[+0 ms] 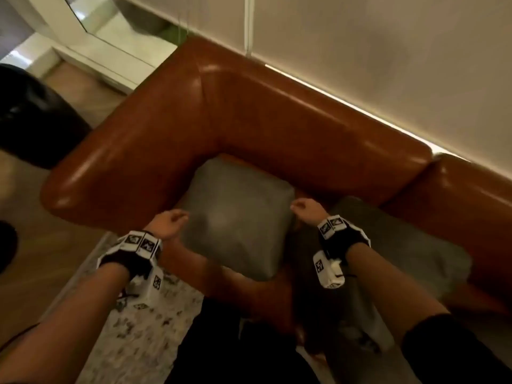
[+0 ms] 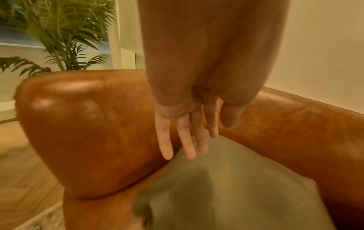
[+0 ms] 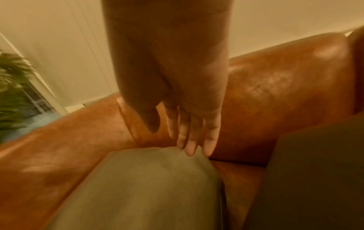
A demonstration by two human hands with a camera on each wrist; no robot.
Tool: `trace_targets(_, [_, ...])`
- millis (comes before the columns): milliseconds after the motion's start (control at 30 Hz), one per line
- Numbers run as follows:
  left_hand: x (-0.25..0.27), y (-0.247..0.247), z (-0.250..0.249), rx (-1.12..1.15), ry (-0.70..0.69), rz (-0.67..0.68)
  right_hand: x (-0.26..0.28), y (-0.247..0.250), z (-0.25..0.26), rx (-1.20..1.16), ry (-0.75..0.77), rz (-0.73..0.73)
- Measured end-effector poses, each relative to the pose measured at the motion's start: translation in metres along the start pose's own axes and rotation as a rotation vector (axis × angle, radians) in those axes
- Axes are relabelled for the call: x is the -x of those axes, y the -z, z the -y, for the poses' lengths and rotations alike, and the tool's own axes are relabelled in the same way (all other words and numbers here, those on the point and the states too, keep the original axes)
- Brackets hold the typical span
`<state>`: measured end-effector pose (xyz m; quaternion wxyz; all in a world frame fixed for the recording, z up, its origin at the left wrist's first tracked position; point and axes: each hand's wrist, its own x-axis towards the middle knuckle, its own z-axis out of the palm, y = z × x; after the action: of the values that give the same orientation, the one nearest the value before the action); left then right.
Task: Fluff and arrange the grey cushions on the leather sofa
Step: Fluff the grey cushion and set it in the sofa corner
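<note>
here both hands' fingers straight beside grey cushion (image 1: 235, 217), gripping nothing; second cushion (image 1: 401, 245) blurred, half-hidden.

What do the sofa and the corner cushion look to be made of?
The sofa: apparently tan-brown leather with a smooth semi-gloss finish, showing bright highlights along the armrest. The corner cushion: grey matte woven-looking fabric, no shine, with soft dents; blur hides the weave.
</note>
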<state>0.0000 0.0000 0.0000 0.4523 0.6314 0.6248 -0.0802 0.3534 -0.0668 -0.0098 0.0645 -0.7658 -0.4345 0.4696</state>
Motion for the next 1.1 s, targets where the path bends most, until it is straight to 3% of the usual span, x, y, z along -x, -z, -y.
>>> trace_targets(167, [-0.076, 0.045, -0.023, -0.005, 0.083, -0.092, -0.093, -0.006, 0.022, 0.041, -0.23, -0.077])
trace_targets(233, [-0.097, 0.056, -0.031, 0.039, 0.088, -0.127, -0.123, -0.013, 0.023, -0.064, -0.367, -0.114])
trace_targets(333, [-0.124, 0.066, -0.045, 0.086, 0.055, -0.2, -0.151, -0.021, 0.019, -0.16, -0.545, -0.097])
trace_targets(400, [-0.134, 0.069, -0.05, 0.1, 0.042, -0.225, -0.155, -0.027, 0.022, -0.16, -0.558, -0.054])
trace_targets(467, [-0.141, 0.07, -0.051, 0.127, 0.036, -0.236, -0.153, -0.037, 0.03, -0.241, -0.439, -0.106])
trace_targets(600, [-0.144, 0.07, -0.032, 0.129, 0.089, -0.243, -0.121, -0.054, 0.08, -0.473, -0.026, -0.171])
trace_targets(700, [-0.138, 0.076, -0.002, 0.128, 0.214, -0.265, -0.069, -0.062, 0.127, -0.666, 0.141, -0.061])
trace_targets(767, [-0.123, 0.083, 0.02, 0.214, 0.335, -0.311, -0.034, -0.07, 0.146, -0.765, 0.224, 0.132])
trace_targets(867, [-0.077, 0.091, 0.047, 0.392, 0.452, -0.334, -0.004, -0.068, 0.156, -0.608, 0.419, 0.32])
trace_targets(1000, [-0.001, 0.088, 0.06, 0.62, 0.39, -0.457, -0.01, -0.036, 0.164, -0.257, 0.669, 0.041])
trace_targets(1100, [0.023, 0.074, 0.053, 0.895, 0.379, -0.429, -0.041, -0.028, 0.169, -0.06, 0.625, -0.116])
